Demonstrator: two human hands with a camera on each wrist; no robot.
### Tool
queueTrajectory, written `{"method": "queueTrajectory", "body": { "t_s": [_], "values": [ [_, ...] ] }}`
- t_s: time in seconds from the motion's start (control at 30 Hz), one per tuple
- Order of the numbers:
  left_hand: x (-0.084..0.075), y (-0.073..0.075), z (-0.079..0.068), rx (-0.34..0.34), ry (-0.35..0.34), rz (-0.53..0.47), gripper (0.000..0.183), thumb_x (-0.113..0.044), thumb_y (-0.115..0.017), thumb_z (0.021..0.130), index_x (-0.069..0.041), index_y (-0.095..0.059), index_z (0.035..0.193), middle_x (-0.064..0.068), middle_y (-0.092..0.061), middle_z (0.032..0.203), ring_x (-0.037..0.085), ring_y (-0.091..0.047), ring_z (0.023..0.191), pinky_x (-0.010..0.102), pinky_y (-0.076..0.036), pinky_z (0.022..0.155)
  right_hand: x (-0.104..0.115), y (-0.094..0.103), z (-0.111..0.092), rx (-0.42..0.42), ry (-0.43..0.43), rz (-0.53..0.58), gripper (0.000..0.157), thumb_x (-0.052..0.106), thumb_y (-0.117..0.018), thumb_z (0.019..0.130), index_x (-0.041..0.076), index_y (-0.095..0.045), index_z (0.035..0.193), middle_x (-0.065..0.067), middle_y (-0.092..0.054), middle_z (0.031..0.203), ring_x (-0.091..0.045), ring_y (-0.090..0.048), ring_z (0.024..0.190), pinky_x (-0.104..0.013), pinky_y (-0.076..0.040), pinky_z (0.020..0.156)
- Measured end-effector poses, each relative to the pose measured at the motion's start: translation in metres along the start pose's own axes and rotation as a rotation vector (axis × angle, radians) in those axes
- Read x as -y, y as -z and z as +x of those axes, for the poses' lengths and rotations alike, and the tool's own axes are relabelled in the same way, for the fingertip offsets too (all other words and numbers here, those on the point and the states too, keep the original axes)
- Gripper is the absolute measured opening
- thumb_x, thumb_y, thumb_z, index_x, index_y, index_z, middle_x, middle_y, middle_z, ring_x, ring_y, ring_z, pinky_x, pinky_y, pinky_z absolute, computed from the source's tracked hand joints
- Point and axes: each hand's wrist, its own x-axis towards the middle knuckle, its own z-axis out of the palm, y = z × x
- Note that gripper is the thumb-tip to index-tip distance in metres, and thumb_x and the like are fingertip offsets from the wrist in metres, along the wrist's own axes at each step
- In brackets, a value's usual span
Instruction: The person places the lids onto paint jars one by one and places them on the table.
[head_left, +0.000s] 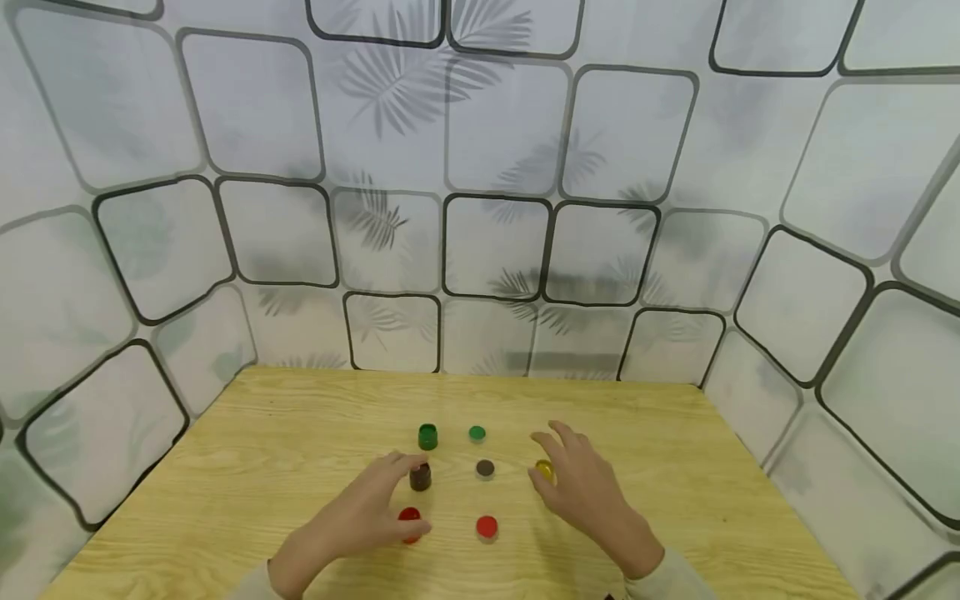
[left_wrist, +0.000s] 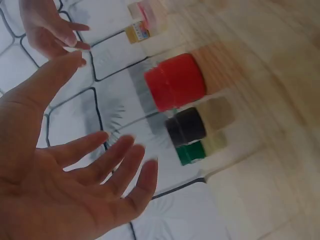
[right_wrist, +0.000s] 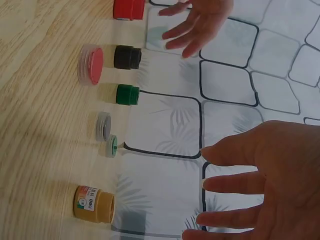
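Observation:
My left hand point(head_left: 360, 510) hovers beside the red jar point(head_left: 409, 515), fingers spread and holding nothing. The black jar point(head_left: 421, 477) and green jar point(head_left: 427, 437) stand behind it in a column. To the right, my right hand point(head_left: 583, 483) is held above the table by the yellow jar point(head_left: 545, 471), partly covering it in the head view. In the right wrist view a gap separates this hand from the yellow jar point(right_wrist: 94, 204), which bears a printed label. Between the hands lie a green lid point(head_left: 477, 433), a dark lid point(head_left: 485, 468) and a red lid point(head_left: 487, 527).
The jars and lids rest on a light wood-grain table point(head_left: 300, 433). A pale curtain point(head_left: 495, 250) with dark rounded squares and leaf prints surrounds its back and sides.

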Motion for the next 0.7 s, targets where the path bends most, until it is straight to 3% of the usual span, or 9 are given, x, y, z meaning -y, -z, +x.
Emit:
{"method": "queueTrajectory", "body": {
  "t_s": [0.2, 0.43, 0.57, 0.7],
  "values": [
    [0.015, 0.002, 0.000, 0.139, 0.017, -0.093, 0.083, -0.024, -0.092, 0.077, 0.004, -0.050, 0.143, 0.018, -0.062, 0.130, 0.037, -0.062, 0.115, 0.053, -0.056, 0.093, -0.004, -0.006, 0.003, 0.028, 0.021, 0.078, 0.027, 0.016, -0.083, 0.086, 0.009, -0.075, 0.111, -0.008, -0.074, 0.113, -0.024, -0.071, 0.094, -0.035, -0.060, 0.071],
    [0.028, -0.001, 0.002, 0.140, 0.010, -0.058, 0.068, -0.016, -0.095, 0.072, 0.001, -0.059, 0.127, 0.013, -0.064, 0.117, 0.030, -0.064, 0.105, 0.040, -0.057, 0.088, -0.003, -0.012, 0.006, 0.153, 0.056, 0.199, 0.023, 0.014, -0.079, 0.089, 0.006, -0.075, 0.111, -0.012, -0.074, 0.115, -0.029, -0.072, 0.098, -0.042, -0.061, 0.076],
    [0.033, -0.001, 0.002, 0.134, 0.008, -0.049, 0.064, -0.016, -0.097, 0.069, -0.001, -0.062, 0.121, 0.011, -0.065, 0.114, 0.026, -0.063, 0.102, 0.033, -0.056, 0.085, -0.002, -0.015, 0.008, 0.217, 0.139, 0.252, 0.023, 0.013, -0.078, 0.091, 0.002, -0.073, 0.111, -0.015, -0.074, 0.110, -0.028, -0.072, 0.085, -0.033, -0.059, 0.071],
    [0.036, -0.002, 0.005, 0.155, 0.028, -0.078, 0.059, -0.018, -0.098, 0.068, -0.004, -0.066, 0.115, 0.007, -0.068, 0.111, 0.022, -0.062, 0.099, 0.033, -0.055, 0.084, 0.001, -0.018, 0.011, 0.295, 0.173, 0.283, 0.025, 0.014, -0.079, 0.090, 0.001, -0.073, 0.111, -0.015, -0.074, 0.106, -0.027, -0.070, 0.082, -0.027, -0.055, 0.068]
  ]
}}
